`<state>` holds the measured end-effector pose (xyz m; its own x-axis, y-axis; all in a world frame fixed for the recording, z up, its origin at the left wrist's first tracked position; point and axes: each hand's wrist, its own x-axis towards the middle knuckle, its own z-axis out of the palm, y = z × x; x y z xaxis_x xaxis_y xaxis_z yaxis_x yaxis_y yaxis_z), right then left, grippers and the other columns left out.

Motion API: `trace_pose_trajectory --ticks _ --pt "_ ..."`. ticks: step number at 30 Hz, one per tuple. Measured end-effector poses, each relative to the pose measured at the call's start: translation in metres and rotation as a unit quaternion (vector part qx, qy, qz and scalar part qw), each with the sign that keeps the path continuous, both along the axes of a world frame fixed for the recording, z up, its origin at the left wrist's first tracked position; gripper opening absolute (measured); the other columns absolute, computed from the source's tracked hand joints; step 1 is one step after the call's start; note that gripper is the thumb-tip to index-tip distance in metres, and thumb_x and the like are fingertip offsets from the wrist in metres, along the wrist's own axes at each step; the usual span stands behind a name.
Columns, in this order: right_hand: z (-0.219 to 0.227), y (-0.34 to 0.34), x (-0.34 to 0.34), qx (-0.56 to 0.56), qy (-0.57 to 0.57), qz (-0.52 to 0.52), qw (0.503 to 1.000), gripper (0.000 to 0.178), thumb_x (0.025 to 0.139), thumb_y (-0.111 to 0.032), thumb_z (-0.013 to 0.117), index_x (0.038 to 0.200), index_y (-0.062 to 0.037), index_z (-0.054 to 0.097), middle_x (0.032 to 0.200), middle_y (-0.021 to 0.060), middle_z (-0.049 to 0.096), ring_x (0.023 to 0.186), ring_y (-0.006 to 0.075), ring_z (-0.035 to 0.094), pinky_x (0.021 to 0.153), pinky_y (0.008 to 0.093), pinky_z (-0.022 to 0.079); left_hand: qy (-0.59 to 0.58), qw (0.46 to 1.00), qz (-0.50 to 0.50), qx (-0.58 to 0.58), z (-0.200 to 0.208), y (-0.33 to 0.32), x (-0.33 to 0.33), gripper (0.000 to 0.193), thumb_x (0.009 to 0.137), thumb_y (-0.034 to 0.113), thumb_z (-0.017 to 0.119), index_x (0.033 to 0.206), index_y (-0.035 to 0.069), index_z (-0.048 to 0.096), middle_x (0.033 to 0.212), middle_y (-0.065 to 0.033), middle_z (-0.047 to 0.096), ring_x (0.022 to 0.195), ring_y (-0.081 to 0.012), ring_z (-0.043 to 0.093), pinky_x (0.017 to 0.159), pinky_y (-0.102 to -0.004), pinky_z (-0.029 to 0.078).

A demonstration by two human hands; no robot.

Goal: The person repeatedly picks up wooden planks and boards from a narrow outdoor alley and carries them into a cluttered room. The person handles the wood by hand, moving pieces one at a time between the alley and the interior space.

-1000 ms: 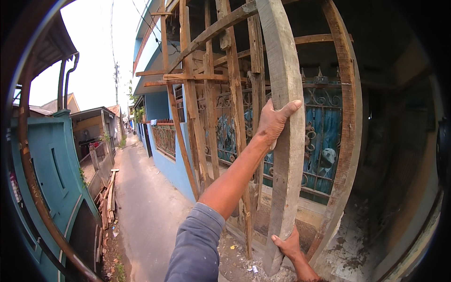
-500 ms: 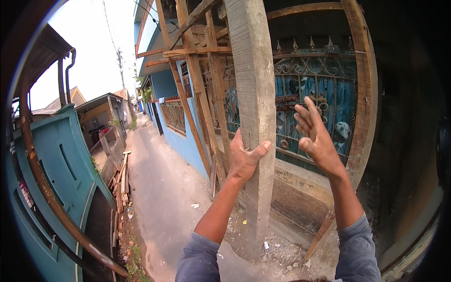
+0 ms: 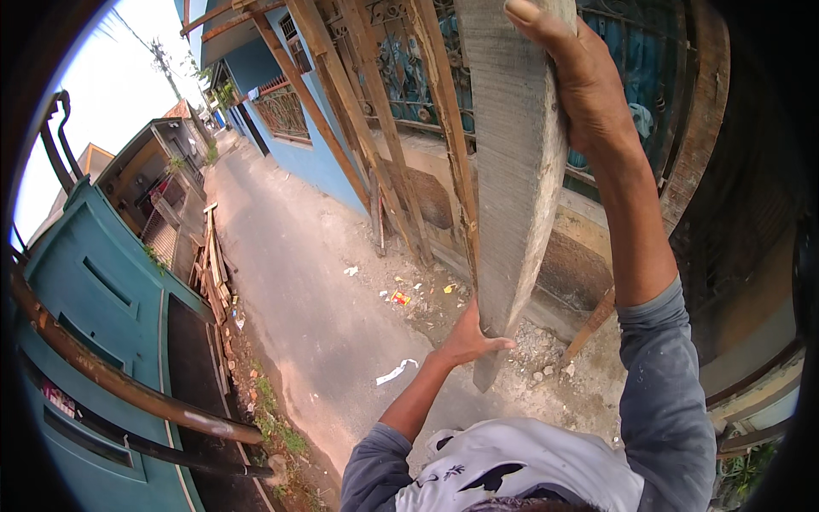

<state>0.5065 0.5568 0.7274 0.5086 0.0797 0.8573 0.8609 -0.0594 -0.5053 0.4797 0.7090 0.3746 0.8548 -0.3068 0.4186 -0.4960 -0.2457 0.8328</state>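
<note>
A long, greyish, rough wooden plank [image 3: 516, 179] stands nearly upright before me, slightly tilted. Its lower end appears off the ground, and its upper end runs out of view. Low on the plank, my left hand [image 3: 469, 338] grips it, thumb across the near face and fingers mostly hidden behind. My right hand [image 3: 589, 90] clasps the right edge much higher up, its thumb pointing over the near face and its other fingers out of sight.
Several slanting timber props [image 3: 401, 145] stand beside the plank, before a barred window [image 3: 401, 68]. A narrow paved lane [image 3: 299, 273] runs away on the left. Scrap wood [image 3: 211, 260] lies along the teal wall [image 3: 94, 282]. Rubble [image 3: 546, 363] and litter lie by the house's foot.
My right hand has gone from free and open to gripping the plank high up. My left hand has shifted down to its lower end. The plank now looks raised, and my view has tilted downward.
</note>
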Motion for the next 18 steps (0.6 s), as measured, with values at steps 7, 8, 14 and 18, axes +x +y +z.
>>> trace_pose_trajectory --ticks 7,8,14,18 --pt "-0.163 0.008 0.022 0.050 0.128 0.047 0.989 0.066 0.075 -0.026 0.081 0.125 0.0055 0.051 0.110 0.0113 0.062 0.096 0.0181 0.060 0.086 0.0338 0.049 -0.164 0.972 -0.032 -0.167 0.206 0.072 0.036 0.144 0.055 0.079 0.073 0.153 -0.003 0.006 0.156 -0.0269 0.018 0.146 -0.0384 0.023 0.119 -0.0481 0.023" --pt "-0.189 0.011 0.028 0.042 0.132 0.046 0.989 0.067 0.074 -0.026 0.081 0.125 0.0056 0.050 0.113 0.0117 0.061 0.099 0.0187 0.059 0.088 0.0336 0.048 -0.224 0.954 -0.029 -0.197 0.245 0.071 0.040 0.142 0.059 0.081 0.069 0.152 -0.006 0.007 0.155 -0.0286 0.020 0.145 -0.0383 0.024 0.118 -0.0474 0.025" --pt "-0.284 0.050 0.032 0.023 0.151 0.102 0.983 0.070 0.073 -0.020 0.083 0.128 0.0058 0.047 0.123 0.0129 0.055 0.112 0.0203 0.053 0.097 0.0339 0.043 -0.321 0.924 -0.021 -0.206 0.337 0.065 0.035 0.134 0.064 0.081 0.062 0.146 -0.009 0.006 0.148 -0.0342 0.018 0.139 -0.0404 0.024 0.111 -0.0496 0.034" --pt "-0.307 0.064 0.039 0.013 0.197 0.165 0.966 0.069 0.071 -0.014 0.083 0.127 0.0056 0.048 0.120 0.0128 0.057 0.108 0.0206 0.055 0.094 0.0338 0.046 -0.350 0.911 -0.019 -0.217 0.342 0.067 0.034 0.121 0.069 0.079 0.058 0.142 -0.007 0.015 0.143 -0.0317 0.027 0.133 -0.0399 0.032 0.107 -0.0498 0.037"
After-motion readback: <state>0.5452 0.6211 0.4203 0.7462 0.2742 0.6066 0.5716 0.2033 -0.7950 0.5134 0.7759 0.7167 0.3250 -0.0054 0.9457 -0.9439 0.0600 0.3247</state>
